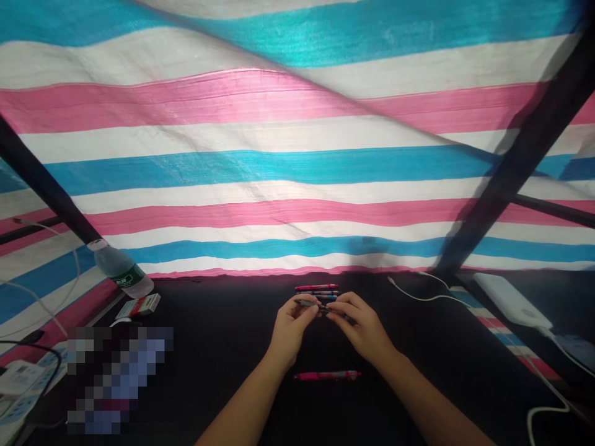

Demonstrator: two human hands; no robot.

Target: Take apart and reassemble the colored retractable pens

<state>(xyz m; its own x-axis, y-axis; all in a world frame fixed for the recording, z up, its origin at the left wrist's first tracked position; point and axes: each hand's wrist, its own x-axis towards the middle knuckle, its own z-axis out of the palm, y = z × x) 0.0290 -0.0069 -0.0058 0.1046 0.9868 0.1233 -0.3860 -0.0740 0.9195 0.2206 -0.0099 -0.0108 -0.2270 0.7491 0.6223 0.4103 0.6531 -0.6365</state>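
Over the black tabletop, my left hand (287,328) and my right hand (367,328) come together, thumbs and fingers pinched on a slim dark pen (305,303). The fingertips cover its middle, so I cannot tell whether it is whole or in two parts. Just beyond my fingers lies a red pen (316,287) with more pens close to it, partly hidden by my hands. Nearer to me, between my forearms, another red pen (326,375) rests sideways on the table.
A water bottle (121,270) and a small box (138,306) stand at left, near a power strip (35,384) and a blurred patch. On the right are a white power bank (511,301) and a white cable (432,298). Striped sheeting (279,167) hangs behind the table.
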